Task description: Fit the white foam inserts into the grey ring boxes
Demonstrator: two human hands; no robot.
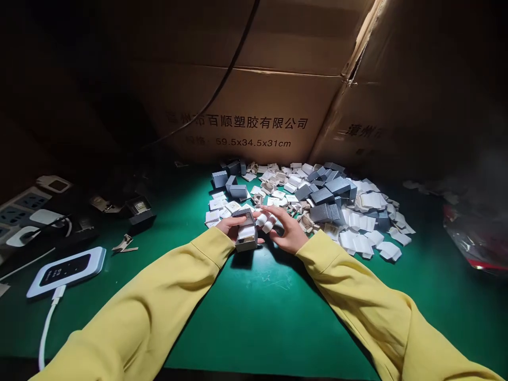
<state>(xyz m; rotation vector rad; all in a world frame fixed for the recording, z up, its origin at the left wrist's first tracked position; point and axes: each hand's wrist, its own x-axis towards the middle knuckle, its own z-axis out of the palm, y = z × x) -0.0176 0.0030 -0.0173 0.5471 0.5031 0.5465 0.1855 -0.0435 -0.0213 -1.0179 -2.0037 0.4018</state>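
Note:
My left hand [229,226] is closed around a small dark grey box [246,242] with its open side toward me. White padding [246,229] shows inside the box. Just to its right, my right hand [289,231] pinches a folded white insert [266,221] between thumb and fingers. The insert is beside the box's right side; whether they touch I cannot tell. Behind both hands lies a loose pile of white inserts [359,242] and grey boxes [322,196].
Large cardboard cartons [246,95] stand behind the green table [254,323]. A white device [66,271] with a cable, a power strip [24,209] and another dark box [139,212] are at the left. A clear plastic bag [476,233] lies at the right.

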